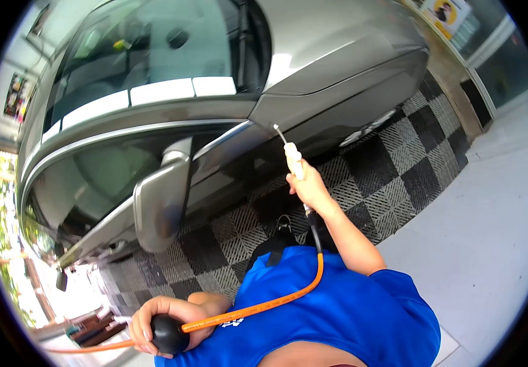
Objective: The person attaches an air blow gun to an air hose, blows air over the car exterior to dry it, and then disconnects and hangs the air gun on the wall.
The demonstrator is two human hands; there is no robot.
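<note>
In my right hand point(313, 186), fingers wrapped round its handle, is a pale air blow gun point(292, 158). Its thin metal nozzle points up and left, and the tip overlaps the side of the grey car point(331, 73) near the base of the windscreen; whether it touches, I cannot tell. From the gun's lower end an orange air hose point(276, 301) curves across my blue shirt. My left hand point(147, 318) is closed around a black ball point(169, 334) on that hose, low at the left. The hose continues past the ball to the left edge.
The car's side mirror point(161, 199) juts out toward me. Black and grey floor tiles point(392, 165) run beside the car. A white floor area point(490, 214) lies at the right, with a glass door point(509, 61) at upper right.
</note>
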